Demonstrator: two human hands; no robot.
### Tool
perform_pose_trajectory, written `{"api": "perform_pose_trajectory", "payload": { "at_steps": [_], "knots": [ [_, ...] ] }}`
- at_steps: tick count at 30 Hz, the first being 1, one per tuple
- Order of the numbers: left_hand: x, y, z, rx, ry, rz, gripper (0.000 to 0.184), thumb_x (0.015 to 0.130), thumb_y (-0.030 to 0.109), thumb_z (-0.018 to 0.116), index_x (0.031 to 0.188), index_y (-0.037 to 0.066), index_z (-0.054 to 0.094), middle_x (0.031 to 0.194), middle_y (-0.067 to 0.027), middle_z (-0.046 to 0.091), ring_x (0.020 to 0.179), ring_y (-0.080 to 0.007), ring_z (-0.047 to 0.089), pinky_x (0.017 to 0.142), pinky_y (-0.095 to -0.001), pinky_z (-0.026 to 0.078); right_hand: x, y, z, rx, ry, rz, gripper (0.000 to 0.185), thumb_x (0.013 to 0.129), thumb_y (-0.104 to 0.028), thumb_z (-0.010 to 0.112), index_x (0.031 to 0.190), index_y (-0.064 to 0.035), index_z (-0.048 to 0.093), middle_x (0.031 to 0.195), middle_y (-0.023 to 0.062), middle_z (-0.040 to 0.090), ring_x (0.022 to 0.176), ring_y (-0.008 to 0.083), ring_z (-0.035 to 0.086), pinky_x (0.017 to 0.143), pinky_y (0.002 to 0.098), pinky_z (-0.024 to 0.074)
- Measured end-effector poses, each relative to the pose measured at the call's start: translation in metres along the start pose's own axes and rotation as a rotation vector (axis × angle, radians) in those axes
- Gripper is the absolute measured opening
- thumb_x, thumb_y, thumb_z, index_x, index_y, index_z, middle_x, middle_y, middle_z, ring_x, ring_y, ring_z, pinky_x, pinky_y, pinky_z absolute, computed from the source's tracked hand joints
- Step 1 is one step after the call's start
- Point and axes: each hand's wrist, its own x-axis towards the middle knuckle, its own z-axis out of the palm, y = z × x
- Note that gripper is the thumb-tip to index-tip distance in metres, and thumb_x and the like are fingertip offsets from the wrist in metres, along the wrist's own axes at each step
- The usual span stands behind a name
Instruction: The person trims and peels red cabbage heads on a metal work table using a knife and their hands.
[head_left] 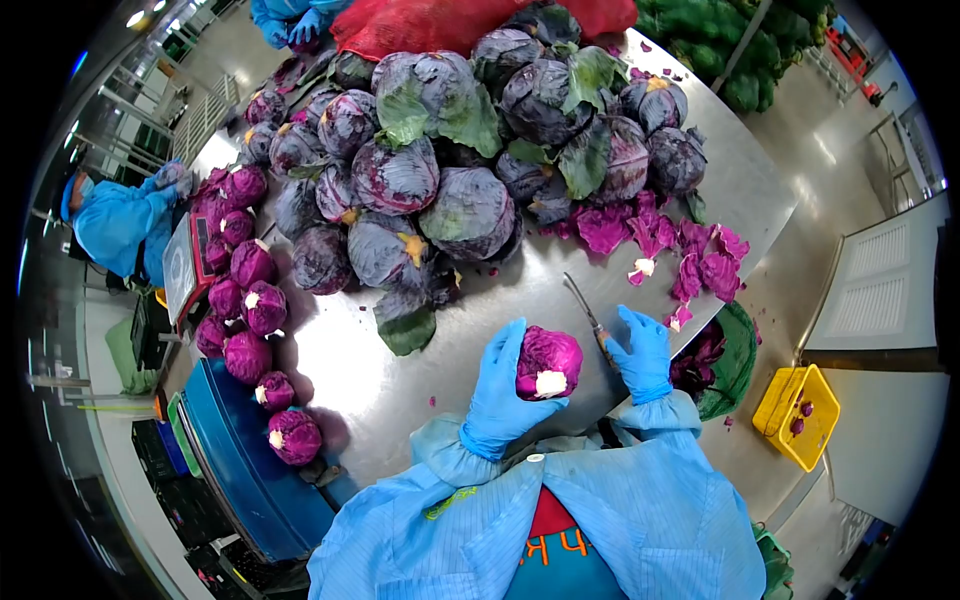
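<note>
A peeled red cabbage (552,352) with a white cut stem rests in my left hand (498,392), whose gloved fingers are wrapped round its side. My right hand (644,358), gloved in blue too, grips a knife (603,336) by its brown handle, the thin blade pointing away over the steel table (480,330). A small gap lies between knife and cabbage. Beyond my hands is a large pile of untrimmed red cabbages (467,213) with dark outer leaves. Loose purple leaves (708,262) lie past the knife, on the right.
Peeled cabbages (252,262) line the left edge, beside a blue bin (250,470) and a scale (182,270). On the right are a green basket (738,360) of leaves and a yellow crate (800,415). Co-workers in blue (122,225) stand at the left and far side.
</note>
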Motion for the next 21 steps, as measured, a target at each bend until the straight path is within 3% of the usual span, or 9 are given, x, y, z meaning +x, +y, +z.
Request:
{"api": "perform_pose_trajectory", "payload": {
  "at_steps": [1, 6, 9, 13, 14, 17, 20, 21],
  "knots": [
    [0.0, -0.003, 0.003, 0.016, -0.02, -0.019, 0.11, 0.053, 0.029, 0.091, 0.142, -0.004, 0.036, 0.134, -0.0218, 0.045, 0.125, -0.0361, 0.046, 0.107, -0.0418, 0.039, -0.006, 0.001, -0.005, -0.141, -0.003, -0.006, 0.045, 0.085, -0.03, 0.068, 0.125, -0.0111, 0.059, 0.105, 0.014, 0.062, 0.096, 0.0324, 0.057, 0.09, 0.041, 0.0439],
    [0.004, -0.021, 0.026, 0.024, -0.106, -0.142, 0.111, 0.054, 0.033, 0.09, 0.142, -0.005, 0.035, 0.133, -0.0248, 0.045, 0.125, -0.0375, 0.046, 0.107, -0.0427, 0.038, -0.022, 0.039, 0.028, -0.172, -0.275, 0.098, 0.063, 0.082, -0.046, 0.066, 0.136, -0.016, 0.051, 0.104, 0.0121, 0.058, 0.093, 0.0335, 0.058, 0.073, 0.0452, 0.0499],
    [0.006, -0.03, 0.043, 0.161, -0.152, -0.125, 0.111, 0.056, 0.035, 0.089, 0.143, -0.006, 0.034, 0.133, -0.0269, 0.045, 0.124, -0.0398, 0.046, 0.106, -0.044, 0.038, -0.017, 0.0, 0.009, -0.249, -0.165, 0.043, 0.063, 0.084, -0.045, 0.064, 0.137, -0.0146, 0.047, 0.101, 0.0121, 0.058, 0.091, 0.0321, 0.059, 0.074, 0.0452, 0.0504],
    [0.012, -0.021, 0.051, 0.263, -0.233, -0.168, 0.111, 0.058, 0.038, 0.087, 0.142, -0.007, 0.032, 0.132, -0.0281, 0.045, 0.121, -0.0423, 0.047, 0.104, -0.0459, 0.039, -0.014, 0.008, 0.033, -0.227, -0.201, 0.094, 0.05, 0.086, -0.032, 0.058, 0.132, -0.0142, 0.049, 0.1, 0.0116, 0.06, 0.084, 0.0313, 0.063, 0.068, 0.0478, 0.0511],
    [0.014, -0.014, 0.052, 0.295, -0.246, -0.202, 0.111, 0.058, 0.038, 0.087, 0.142, -0.008, 0.032, 0.132, -0.0282, 0.045, 0.12, -0.0427, 0.047, 0.103, -0.0463, 0.04, -0.016, 0.018, 0.043, -0.151, -0.09, 0.095, 0.041, 0.088, -0.027, 0.055, 0.126, -0.0138, 0.051, 0.098, 0.0134, 0.062, 0.078, 0.0301, 0.065, 0.062, 0.0466, 0.0515],
    [0.019, -0.014, 0.058, 0.357, -0.24, -0.208, 0.111, 0.057, 0.039, 0.086, 0.141, -0.009, 0.032, 0.13, -0.0284, 0.045, 0.118, -0.0432, 0.048, 0.102, -0.047, 0.04, -0.018, 0.033, 0.034, 0.061, -0.308, 0.303, 0.035, 0.089, -0.029, 0.054, 0.12, -0.0115, 0.053, 0.093, 0.0169, 0.063, 0.074, 0.027, 0.065, 0.062, 0.0422, 0.0524],
    [0.021, -0.027, 0.068, 0.346, -0.184, -0.144, 0.112, 0.056, 0.04, 0.086, 0.141, -0.009, 0.032, 0.129, -0.0283, 0.046, 0.116, -0.0431, 0.048, 0.101, -0.0469, 0.041, -0.016, 0.007, -0.015, 0.617, -0.551, 0.656, 0.034, 0.09, -0.031, 0.053, 0.118, -0.0099, 0.054, 0.089, 0.0166, 0.064, 0.078, 0.0253, 0.065, 0.067, 0.0379, 0.052],
    [0.021, -0.03, 0.071, 0.333, -0.163, -0.115, 0.112, 0.056, 0.04, 0.086, 0.141, -0.009, 0.032, 0.128, -0.0282, 0.046, 0.116, -0.043, 0.048, 0.101, -0.0468, 0.041, -0.022, 0.009, -0.015, 0.751, -0.498, 0.608, 0.035, 0.091, -0.032, 0.054, 0.117, -0.0092, 0.055, 0.087, 0.0151, 0.063, 0.078, 0.0245, 0.065, 0.068, 0.037, 0.0515]
  ]
}}
